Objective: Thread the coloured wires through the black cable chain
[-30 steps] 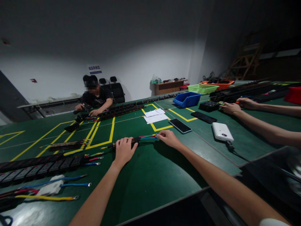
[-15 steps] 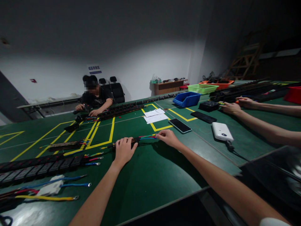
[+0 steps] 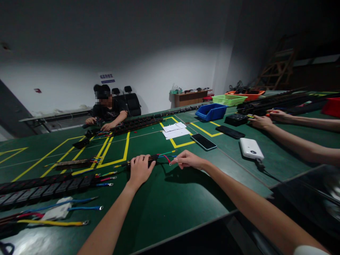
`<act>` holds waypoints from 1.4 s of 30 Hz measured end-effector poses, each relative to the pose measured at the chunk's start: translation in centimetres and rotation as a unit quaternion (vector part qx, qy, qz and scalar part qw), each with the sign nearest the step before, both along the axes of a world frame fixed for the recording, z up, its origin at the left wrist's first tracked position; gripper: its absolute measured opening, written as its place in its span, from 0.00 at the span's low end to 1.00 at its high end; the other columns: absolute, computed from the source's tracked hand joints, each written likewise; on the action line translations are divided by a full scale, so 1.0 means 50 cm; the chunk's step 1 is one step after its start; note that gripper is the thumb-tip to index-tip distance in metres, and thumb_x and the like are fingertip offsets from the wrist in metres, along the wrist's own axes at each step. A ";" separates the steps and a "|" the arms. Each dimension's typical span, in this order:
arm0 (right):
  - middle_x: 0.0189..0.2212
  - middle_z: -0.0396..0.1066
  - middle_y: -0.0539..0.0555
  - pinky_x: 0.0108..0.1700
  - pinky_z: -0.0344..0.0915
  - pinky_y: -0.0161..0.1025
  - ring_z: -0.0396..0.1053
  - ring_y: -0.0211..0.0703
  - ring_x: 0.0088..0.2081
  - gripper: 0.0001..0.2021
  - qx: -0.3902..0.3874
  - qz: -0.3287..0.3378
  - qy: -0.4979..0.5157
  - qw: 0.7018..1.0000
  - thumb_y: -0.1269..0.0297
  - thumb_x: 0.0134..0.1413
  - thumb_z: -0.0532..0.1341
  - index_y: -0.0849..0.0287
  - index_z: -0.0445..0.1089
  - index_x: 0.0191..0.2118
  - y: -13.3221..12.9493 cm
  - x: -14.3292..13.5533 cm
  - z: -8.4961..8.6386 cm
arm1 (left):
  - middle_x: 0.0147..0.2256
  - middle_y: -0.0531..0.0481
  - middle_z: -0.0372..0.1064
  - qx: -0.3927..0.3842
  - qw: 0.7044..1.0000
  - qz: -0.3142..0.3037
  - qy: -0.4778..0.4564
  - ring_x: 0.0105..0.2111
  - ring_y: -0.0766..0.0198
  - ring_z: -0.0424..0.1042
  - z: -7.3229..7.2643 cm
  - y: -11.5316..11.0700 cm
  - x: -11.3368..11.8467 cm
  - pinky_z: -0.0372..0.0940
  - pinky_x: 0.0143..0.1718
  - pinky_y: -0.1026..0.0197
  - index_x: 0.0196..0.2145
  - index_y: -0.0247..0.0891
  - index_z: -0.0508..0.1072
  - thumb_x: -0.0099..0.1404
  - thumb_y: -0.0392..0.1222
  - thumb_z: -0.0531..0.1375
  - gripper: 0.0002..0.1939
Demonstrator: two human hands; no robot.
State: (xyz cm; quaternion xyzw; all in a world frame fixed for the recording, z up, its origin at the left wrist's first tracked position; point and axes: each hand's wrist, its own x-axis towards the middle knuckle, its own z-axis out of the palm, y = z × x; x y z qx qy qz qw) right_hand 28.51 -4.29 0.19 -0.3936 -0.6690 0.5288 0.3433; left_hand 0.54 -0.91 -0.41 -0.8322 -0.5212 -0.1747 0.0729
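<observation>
My left hand [image 3: 140,170] is closed over a dark narrow strip [image 3: 153,158] on the green table, its fingers curled across the far side. Coloured wires come out of the strip's right end. Among them are a green wire [image 3: 167,153] with a yellow tip and a red wire [image 3: 167,158] bent towards me, ending in a ring terminal. My right hand [image 3: 190,160] pinches at the red wire's end between thumb and fingers. Part of a blue wire passes behind those fingers. Most of the strip is hidden under my left hand.
Black modules [image 3: 61,187] and thick wires with ring terminals lie at left. Beyond my right hand are white papers [image 3: 175,131], a phone [image 3: 204,141], a white device [image 3: 251,148] and a blue bin [image 3: 211,112]. A co-worker's arms [image 3: 294,138] reach in at right; another person [image 3: 110,109] sits across.
My right hand has come slightly nearer to me, drawing the red wire's end down and apart from the green wire. My left hand has stayed in place on the strip.
</observation>
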 end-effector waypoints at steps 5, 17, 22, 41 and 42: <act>0.16 0.65 0.50 0.22 0.43 0.34 0.50 0.32 0.19 0.29 0.002 -0.120 0.002 0.993 0.38 0.52 0.62 0.65 0.81 0.34 0.020 0.003 -0.018 | 0.51 0.39 0.73 0.009 1.000 0.002 0.008 0.52 0.47 0.69 0.002 -0.001 0.002 0.57 0.58 0.42 0.55 0.38 0.73 0.73 0.58 0.48 0.26; 0.14 0.64 0.52 0.27 0.56 0.36 0.61 0.38 0.19 0.32 0.076 -0.334 -0.034 0.939 0.38 0.59 0.53 0.64 0.79 0.27 0.057 0.026 -0.057 | 0.52 0.40 0.73 0.001 1.000 -0.001 -0.001 0.53 0.48 0.68 0.000 0.001 0.001 0.57 0.59 0.41 0.55 0.39 0.72 0.73 0.58 0.48 0.26; 0.12 0.63 0.51 0.26 0.54 0.35 0.59 0.36 0.18 0.30 0.057 -0.306 -0.043 0.949 0.40 0.59 0.55 0.63 0.79 0.25 0.048 0.018 -0.048 | 0.52 0.40 0.73 -0.001 1.000 -0.003 -0.005 0.53 0.48 0.68 -0.001 0.002 0.000 0.57 0.59 0.41 0.55 0.39 0.72 0.73 0.58 0.48 0.26; 0.16 0.66 0.50 0.19 0.44 0.31 0.51 0.30 0.16 0.23 -0.013 -0.127 -0.012 0.992 0.46 0.54 0.62 0.66 0.80 0.33 0.034 0.005 -0.040 | 0.51 0.40 0.73 0.018 1.000 0.004 0.013 0.52 0.49 0.69 -0.004 0.003 0.000 0.58 0.57 0.43 0.54 0.38 0.73 0.73 0.58 0.48 0.26; 0.14 0.63 0.48 0.20 0.46 0.31 0.52 0.30 0.16 0.23 0.021 -0.184 -0.017 0.983 0.46 0.54 0.61 0.65 0.79 0.30 0.041 0.007 -0.047 | 0.51 0.40 0.73 0.013 1.000 0.003 0.011 0.52 0.49 0.69 -0.003 0.003 0.000 0.57 0.58 0.42 0.55 0.38 0.73 0.73 0.58 0.48 0.26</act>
